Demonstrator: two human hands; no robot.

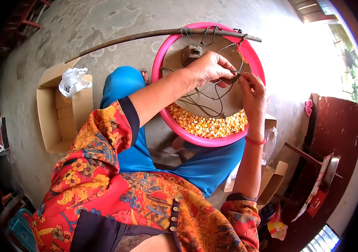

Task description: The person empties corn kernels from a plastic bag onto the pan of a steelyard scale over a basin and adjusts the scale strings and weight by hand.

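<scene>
Above a round pink-rimmed tray [162,63], my left hand [212,69] and my right hand [253,90] meet, both pinching a thin dark cord [221,98]. Loops of the cord hang below the fingers over the tray. More cord is tied around a long wooden stick [145,35] that lies across the far rim. Yellow corn kernels [208,126] are heaped along the near side of the tray. A small dark block [191,53] sits in the tray behind my left wrist.
An open cardboard box [65,122] with a white plastic bag [74,82] on it stands at the left. Another cardboard box [271,180] is at the right, near dark red furniture [334,130]. Pink slippers [308,108] lie farther right.
</scene>
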